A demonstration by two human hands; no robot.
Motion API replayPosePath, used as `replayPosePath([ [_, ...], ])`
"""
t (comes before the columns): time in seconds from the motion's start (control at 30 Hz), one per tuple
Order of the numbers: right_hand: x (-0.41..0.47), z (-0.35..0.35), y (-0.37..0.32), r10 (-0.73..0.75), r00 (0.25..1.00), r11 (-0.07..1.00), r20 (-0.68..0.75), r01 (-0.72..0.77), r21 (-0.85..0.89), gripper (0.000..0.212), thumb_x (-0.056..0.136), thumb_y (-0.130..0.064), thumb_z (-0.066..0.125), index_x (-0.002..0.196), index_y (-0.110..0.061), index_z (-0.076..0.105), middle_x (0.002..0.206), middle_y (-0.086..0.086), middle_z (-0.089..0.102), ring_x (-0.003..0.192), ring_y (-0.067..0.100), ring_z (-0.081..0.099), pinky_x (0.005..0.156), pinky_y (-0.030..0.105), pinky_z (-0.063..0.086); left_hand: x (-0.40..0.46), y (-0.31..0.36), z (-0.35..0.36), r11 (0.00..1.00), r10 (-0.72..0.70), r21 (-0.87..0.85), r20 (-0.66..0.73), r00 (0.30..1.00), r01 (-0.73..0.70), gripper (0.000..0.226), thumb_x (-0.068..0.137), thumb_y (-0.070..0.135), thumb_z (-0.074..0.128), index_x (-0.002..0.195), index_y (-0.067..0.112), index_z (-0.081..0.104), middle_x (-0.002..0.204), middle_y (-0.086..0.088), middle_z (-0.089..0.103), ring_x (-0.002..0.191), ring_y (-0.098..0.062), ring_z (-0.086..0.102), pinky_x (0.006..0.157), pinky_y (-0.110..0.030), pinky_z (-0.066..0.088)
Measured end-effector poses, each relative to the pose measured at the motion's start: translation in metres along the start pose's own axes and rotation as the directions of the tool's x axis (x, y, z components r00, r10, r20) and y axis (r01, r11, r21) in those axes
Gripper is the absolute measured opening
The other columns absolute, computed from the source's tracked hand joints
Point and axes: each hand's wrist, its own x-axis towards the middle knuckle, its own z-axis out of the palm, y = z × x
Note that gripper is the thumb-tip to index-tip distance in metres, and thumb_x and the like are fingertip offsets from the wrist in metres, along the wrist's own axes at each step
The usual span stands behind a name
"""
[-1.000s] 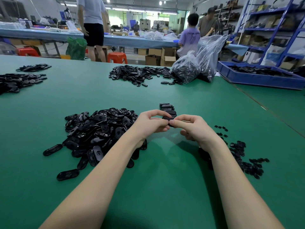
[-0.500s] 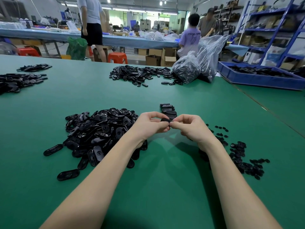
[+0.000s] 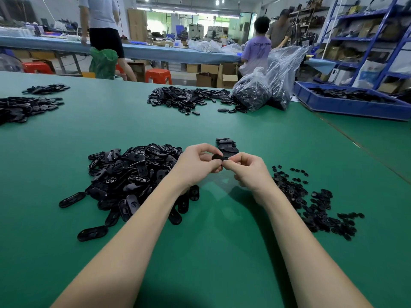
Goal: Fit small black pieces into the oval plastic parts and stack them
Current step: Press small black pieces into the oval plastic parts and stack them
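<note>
I pinch one oval part (image 3: pixel 217 157) between my left hand (image 3: pixel 198 166) and right hand (image 3: pixel 246 168), just near of the stack (image 3: pixel 226 146); it looks light, stiff, best held by its edges.

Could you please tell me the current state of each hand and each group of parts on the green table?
Left hand: pinching the black oval plastic part.
Right hand: pinching the same part.
Stack of finished oval parts: standing behind the hands.
Pile of oval parts: loose, left.
Small black pieces: scattered, right.
</note>
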Motion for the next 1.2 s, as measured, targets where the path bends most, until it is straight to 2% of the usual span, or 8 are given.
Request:
replayPosePath([
  [0.1,0.0,0.001,0.002,0.047,0.999,0.988,-0.017,-0.044,0.145,0.013,0.086,-0.02,0.08,0.077,-0.021,0.07,0.068,-0.007,0.059,0.048,0.006,0.04,0.043,0.013,0.031,0.001,-0.001,-0.008,0.988,0.08,0.131,0.045,0.996,-0.086,0.023,0.085,0.004,0.07,0.102,0.02,0.068,0.082,-0.007,0.077,0.077,-0.016,0.072,0.087,-0.031,0.057],
  [0.27,0.003,0.003,0.008,0.061,0.997,0.974,-0.039,-0.051,0.219,0.007,0.09,-0.021,0.077,0.085,-0.022,0.073,0.073,-0.009,0.068,0.046,0.006,0.044,0.044,0.014,0.034,0.001,-0.001,-0.011,0.864,0.187,0.473,0.014,0.982,-0.171,0.015,0.082,0.023,0.078,0.094,0.03,0.072,0.085,0.015,0.069,0.065,-0.001,0.062,0.066,-0.006,0.042],
  [0.37,0.003,0.004,0.012,0.043,0.993,0.968,-0.112,-0.014,0.251,0.012,0.095,-0.025,0.071,0.085,-0.019,0.072,0.07,-0.01,0.07,0.043,0.008,0.046,0.043,0.016,0.036,0.004,0.0,-0.007,0.788,0.219,0.581,0.044,0.975,-0.204,0.015,0.08,0.026,0.079,0.093,0.031,0.073,0.089,0.013,0.065,0.065,-0.005,0.061,0.068,-0.014,0.042],
  [0.47,0.002,0.006,0.015,0.02,0.979,0.96,-0.205,0.038,0.276,0.027,0.1,-0.032,0.062,0.083,-0.013,0.072,0.069,-0.007,0.07,0.043,0.011,0.049,0.042,0.018,0.037,0.012,0.0,-0.003,0.774,0.228,0.602,0.024,0.973,-0.197,0.016,0.08,0.025,0.078,0.091,0.033,0.071,0.087,0.013,0.067,0.063,-0.003,0.061,0.067,-0.013,0.042],
  [0.63,0.004,0.005,0.013,0.088,0.957,0.918,-0.275,0.03,0.397,0.04,0.105,-0.037,0.051,0.085,-0.008,0.069,0.07,0.002,0.074,0.041,0.013,0.051,0.04,0.019,0.036,0.033,-0.006,0.009,0.771,0.184,0.627,-0.048,0.982,-0.114,0.018,0.079,0.03,0.078,0.094,0.035,0.069,0.091,0.014,0.068,0.078,-0.011,0.064,0.084,-0.03,0.053],
  [0.77,0.006,0.005,0.012,0.117,0.955,0.904,-0.271,0.011,0.427,0.043,0.106,-0.036,0.048,0.083,-0.007,0.068,0.063,0.0,0.069,0.039,0.014,0.047,0.039,0.02,0.034,0.058,0.004,0.022,0.727,0.159,0.685,-0.086,0.983,-0.058,0.018,0.081,0.033,0.075,0.096,0.034,0.064,0.092,0.014,0.066,0.091,-0.014,0.063,0.075,-0.027,0.044],
  [0.9,0.007,0.005,0.013,0.121,0.958,0.904,-0.259,0.001,0.428,0.043,0.107,-0.035,0.048,0.082,-0.007,0.068,0.058,-0.001,0.066,0.04,0.014,0.046,0.039,0.021,0.033,0.087,0.016,0.031,0.683,0.139,0.73,-0.105,0.985,-0.019,0.015,0.084,0.031,0.072,0.096,0.031,0.063,0.1,0.01,0.069,0.099,-0.018,0.062,0.079,-0.029,0.046],
  [1.2,0.008,0.005,0.012,0.13,0.966,0.9,-0.224,-0.02,0.436,0.042,0.107,-0.031,0.046,0.081,-0.006,0.068,0.057,-0.001,0.064,0.039,0.013,0.046,0.038,0.021,0.033,0.105,0.012,0.03,0.681,0.049,0.73,-0.12,0.992,0.055,0.011,0.084,0.03,0.071,0.092,0.031,0.063,0.103,0.007,0.069,0.1,-0.018,0.064,0.076,-0.029,0.043],
])
